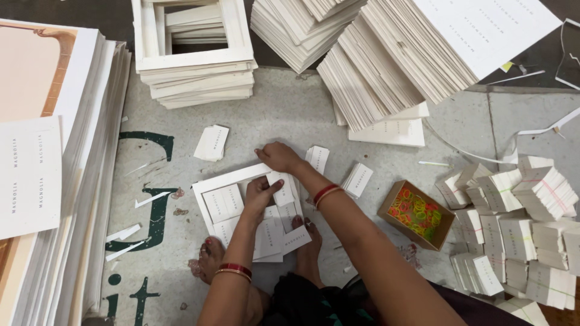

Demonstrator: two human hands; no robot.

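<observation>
Head view shows a person seated on the floor with the left hand (261, 194) and the right hand (279, 157) both down on a white die-cut sheet (225, 181) lying in front of bare feet. The left-hand fingers are curled closed over a small stack of punched cards (283, 192) in the middle of the sheet, pinching it at its edge; the right-hand fingers lie flat and spread on the far rim of the sheet, pressing it down and gripping nothing. Under and just beside the left fingers several cards remain seated in their frame, so this sheet looks only partly emptied. Beyond the right fingertips, small loose piles of cards (211, 143) lie on the floor, not yet banded. Well to the right of both hands sits an open cardboard box of coloured rubber bands (415, 212), and past it a heap of banded card bundles (519, 223), which reads as a good share of work finished. Farther out from the fingers, a stack of emptied frames (194, 66) rises, while tall fanned piles of uncut sheets (386, 60) suggest much remains to be punched out.
</observation>
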